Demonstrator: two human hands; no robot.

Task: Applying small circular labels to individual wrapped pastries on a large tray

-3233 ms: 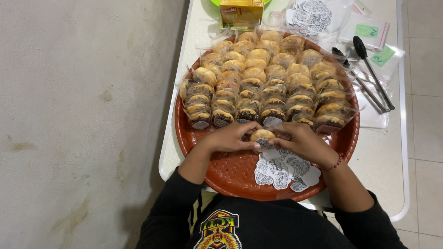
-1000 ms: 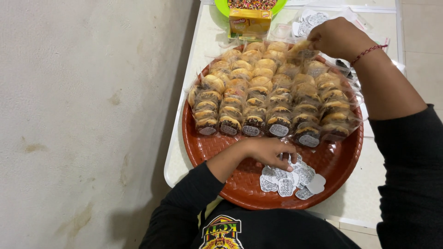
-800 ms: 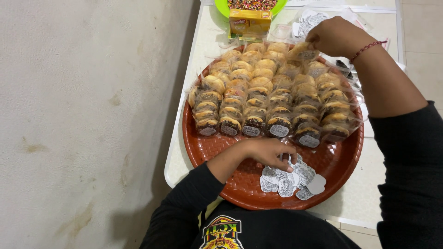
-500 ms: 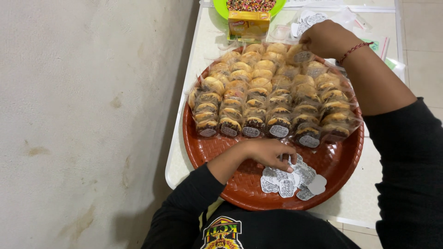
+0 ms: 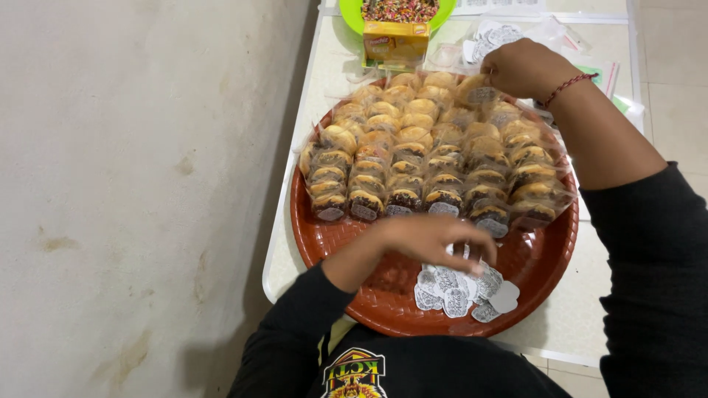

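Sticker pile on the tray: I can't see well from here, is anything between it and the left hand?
Nothing visible: the left hand hovers directly above the pile of small white stickers on the round brown tray.

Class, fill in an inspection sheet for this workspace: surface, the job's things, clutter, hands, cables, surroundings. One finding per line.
Surface: white table carrying a round red-brown tray.
Job's things: wrapped pastries packed in rows on the tray; pile of small white stickers on its near side.
Clutter: yellow box, green bowl of sweets, loose sticker sheets at the far end.
Hands: left hand hovers over the stickers; right hand touches a pastry in the far row.
Cables: nothing seen.
Surroundings: stained pale wall on the left, tiled floor on the right.
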